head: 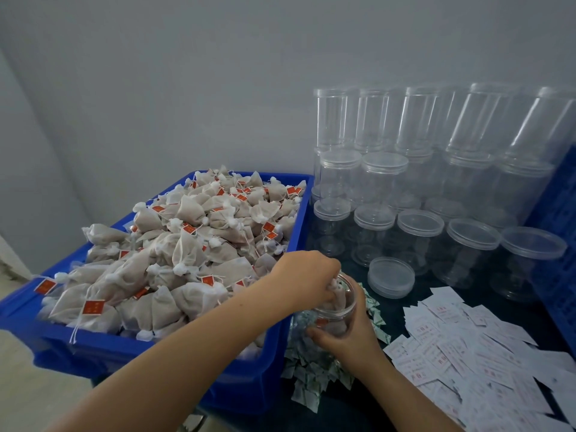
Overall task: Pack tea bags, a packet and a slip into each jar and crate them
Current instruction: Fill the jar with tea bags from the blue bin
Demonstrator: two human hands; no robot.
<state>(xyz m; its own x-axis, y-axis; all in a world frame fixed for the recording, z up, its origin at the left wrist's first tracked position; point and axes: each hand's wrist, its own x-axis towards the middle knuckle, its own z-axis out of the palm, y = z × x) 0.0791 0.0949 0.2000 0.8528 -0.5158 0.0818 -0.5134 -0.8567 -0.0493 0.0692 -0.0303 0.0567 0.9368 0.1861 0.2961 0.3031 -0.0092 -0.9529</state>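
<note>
While my right hand [349, 335] wraps round the lower wall of the open jar [338, 310] and holds it steady on the bench [436, 288], my left hand [307, 274] sits over its mouth with the fingers curled down inside, pinching a tea bag [338, 291] and pushing it in. I can see pale bags through the clear wall, so the jar is partly filled, though I cannot count them. I judge this to be the bag-filling step of this jar; the packet and slip have yet to go in, as far as I can tell.

Just beside the jar, under my right wrist, lies the heap of small packets [311, 372], and to the right the slips [467, 347] are spread loose over the bench. A lid [391, 275] lies flat just beyond the jar, presumably its own, waiting to be screwed on.

To my left the blue bin [274, 366] is heaped with tea bags [174, 251], so stock is plentiful. Further back stand rows of empty jars [417, 188], lids on, stacked in tiers against the wall. None there shows any filling. At the far right edge a blue crate [558, 232] shows, but I cannot see inside it, so how many jars are finished I cannot tell. Most of the work appears to lie ahead.
</note>
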